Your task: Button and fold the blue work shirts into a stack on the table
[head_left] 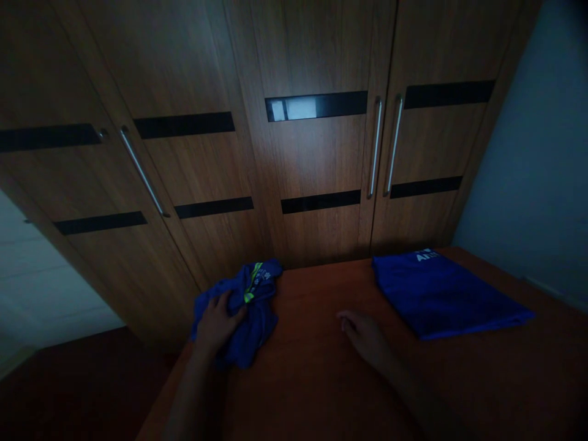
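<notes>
A crumpled blue garment (pixel 255 324) with yellow-green trim and pale print lies at the left side of the wooden table (pixel 303 367). My left hand (pixel 218 321) rests on its left part, fingers spread. Near the middle of the table, my right hand (pixel 365 337) is over the surface with its fingers curled together and nothing visible in them. To its right, a folded blue cloth (pixel 445 294) with white lettering lies flat and apart from my hand.
A wooden wardrobe (pixel 316 233) with dark strips and metal handles stands along the table's far edge. A pale wall (pixel 533 184) is at the right. Dark floor (pixel 78 380) shows at the lower left.
</notes>
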Demonstrator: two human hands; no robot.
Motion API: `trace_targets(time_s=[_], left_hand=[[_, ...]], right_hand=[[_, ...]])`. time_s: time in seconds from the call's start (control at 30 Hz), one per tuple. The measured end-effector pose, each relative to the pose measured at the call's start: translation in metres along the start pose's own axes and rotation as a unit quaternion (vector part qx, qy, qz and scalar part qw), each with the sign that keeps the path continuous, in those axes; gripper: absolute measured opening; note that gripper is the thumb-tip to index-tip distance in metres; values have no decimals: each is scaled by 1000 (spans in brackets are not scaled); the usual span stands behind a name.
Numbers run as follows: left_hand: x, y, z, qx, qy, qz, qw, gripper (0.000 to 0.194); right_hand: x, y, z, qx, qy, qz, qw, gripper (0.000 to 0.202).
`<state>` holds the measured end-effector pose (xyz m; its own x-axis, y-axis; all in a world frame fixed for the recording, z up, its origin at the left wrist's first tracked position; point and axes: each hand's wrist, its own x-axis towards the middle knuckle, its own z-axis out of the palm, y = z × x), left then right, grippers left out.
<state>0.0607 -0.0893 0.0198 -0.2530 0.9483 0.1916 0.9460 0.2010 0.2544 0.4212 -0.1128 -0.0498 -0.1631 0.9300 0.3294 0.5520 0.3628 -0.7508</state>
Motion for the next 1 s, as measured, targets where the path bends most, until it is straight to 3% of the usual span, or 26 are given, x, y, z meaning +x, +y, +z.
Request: trace_targets(time_s=[0.37,0.5,0.6,0.7,0.83,0.9,1.0], left_hand=[[-39,87,11,-114,-55,165,978,40],[-49,103,14,-196,-84,219,952,23],[-52,112,17,-287,-134,253,914,13],[-55,118,19,-379,-191,249,870,13],[-57,121,17,-452,-216,207,840,10],[-57,121,13,-487,-217,174,828,11],[-55,121,3,-526,-174,134,821,15]], right_hand=[[1,0,-1,25,38,11,999,33],[3,0,-7,40,96,54,993,40],[3,5,-9,74,99,84,989,45],[4,12,-9,112,75,78,988,44],[7,17,-8,178,74,49,980,42],[9,17,-8,233,74,40,969,38],[11,13,-12,294,92,51,950,33]])
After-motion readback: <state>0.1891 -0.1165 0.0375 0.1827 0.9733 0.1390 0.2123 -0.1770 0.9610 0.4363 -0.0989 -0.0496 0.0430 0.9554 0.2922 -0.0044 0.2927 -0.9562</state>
